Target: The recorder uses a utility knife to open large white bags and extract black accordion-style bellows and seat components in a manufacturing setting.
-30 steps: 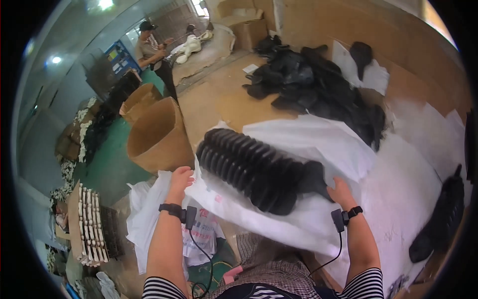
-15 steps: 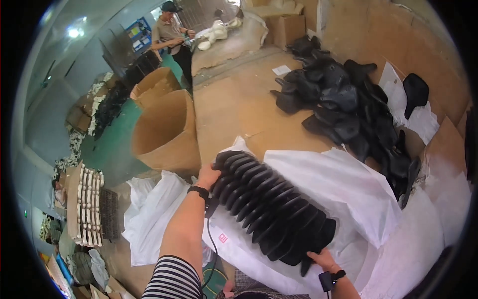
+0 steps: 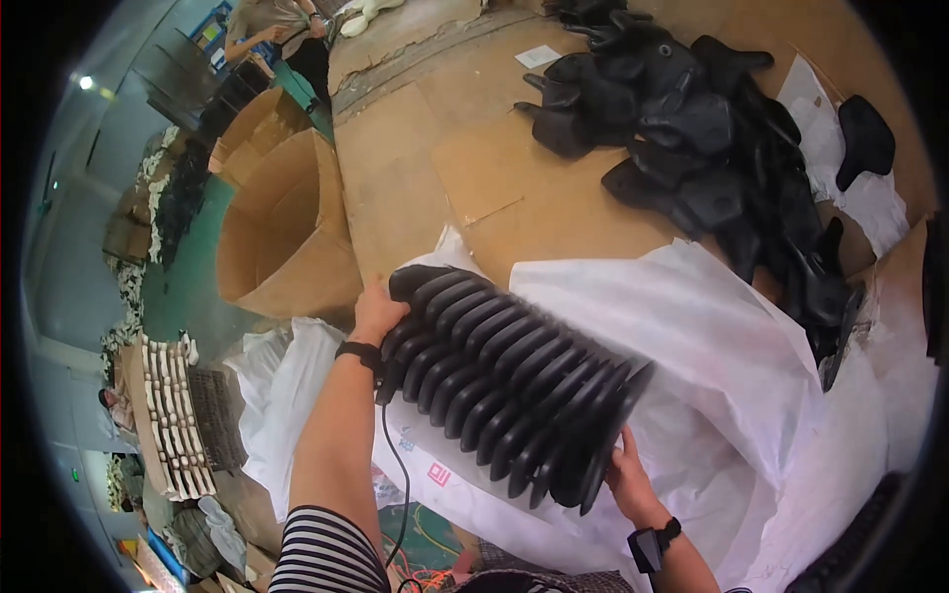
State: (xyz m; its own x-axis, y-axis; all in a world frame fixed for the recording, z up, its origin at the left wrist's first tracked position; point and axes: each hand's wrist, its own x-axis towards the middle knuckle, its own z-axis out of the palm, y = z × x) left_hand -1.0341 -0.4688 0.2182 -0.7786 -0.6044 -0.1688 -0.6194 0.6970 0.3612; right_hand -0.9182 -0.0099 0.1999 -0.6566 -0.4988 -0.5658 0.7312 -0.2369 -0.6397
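Note:
A row of black, saddle-shaped pads [image 3: 494, 381] nests tightly together and lies tilted across white woven sacking [image 3: 682, 336]. At the row's far left end, my left hand [image 3: 379, 312] presses its fingers round the outermost pads, wearing a black wrist strap. My right hand [image 3: 631, 479] grips the near right end, its thumb showing and its other fingers partly hidden behind the last pad. Further back on the cardboard-covered table [image 3: 425, 158] is a heap of loose pads [image 3: 692, 148] of the same kind.
Two open cardboard boxes stand left of the table, the nearer box [image 3: 287, 237] close to its edge. A crumpled white sack [image 3: 287, 405] lies left of my arm. Stacked pale pieces [image 3: 176, 415] stand lower left. A co-worker [image 3: 282, 40] stands beyond the boxes.
My right hand has moved from a projecting pad tip to the end face of the row. The row looks shorter, with its right end gathered closer. My left hand keeps its hold.

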